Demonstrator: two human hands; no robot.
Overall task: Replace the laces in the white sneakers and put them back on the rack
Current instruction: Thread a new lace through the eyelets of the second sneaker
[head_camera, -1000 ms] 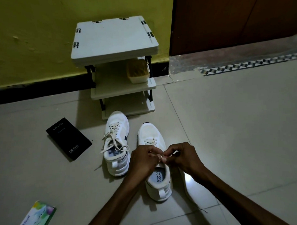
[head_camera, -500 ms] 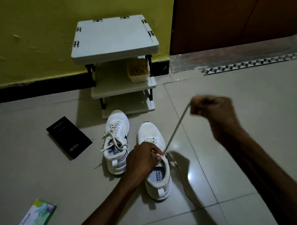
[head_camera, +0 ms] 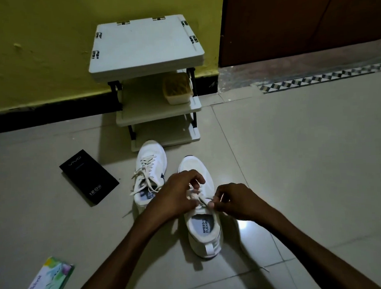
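Nearest of all, down and to the left of both grips, a green packet point(head_camera: 50, 279) lay on the floor point(head_camera: 317, 160), unmoved. The near sneaker point(head_camera: 204, 233) stood heel toward the person, directly under the two grips, where it had been throughout.

The change was in the right hand point(head_camera: 235, 202). Half a second earlier it had been lifted high and out to the right, drawing the lace point(head_camera: 202, 200) taut from the eyelets. It had since dropped back to the shoe's throat, its grip narrow, thumb and forefinger pinching the lace at the upper eyelets. The left hand point(head_camera: 178, 195) had kept its place, fingers curled over the tongue and pinching at the lacing beside the right grip, the two almost touching.

I judge that one pull-through was finished and the next eyelet was being set up. The threading seemed to have reached the upper rows, though the hands hid how many were left.

Beyond the left grip the second sneaker point(head_camera: 150, 165) sat already laced, its ends loose and untied. Farther left lay a black box point(head_camera: 88, 177). Farthest, straight beyond both grips, the rack point(head_camera: 146, 45) stood against the wall, a tub point(head_camera: 178, 88) on its middle shelf. Neither shoe was on it yet, so tying and shelving remained.
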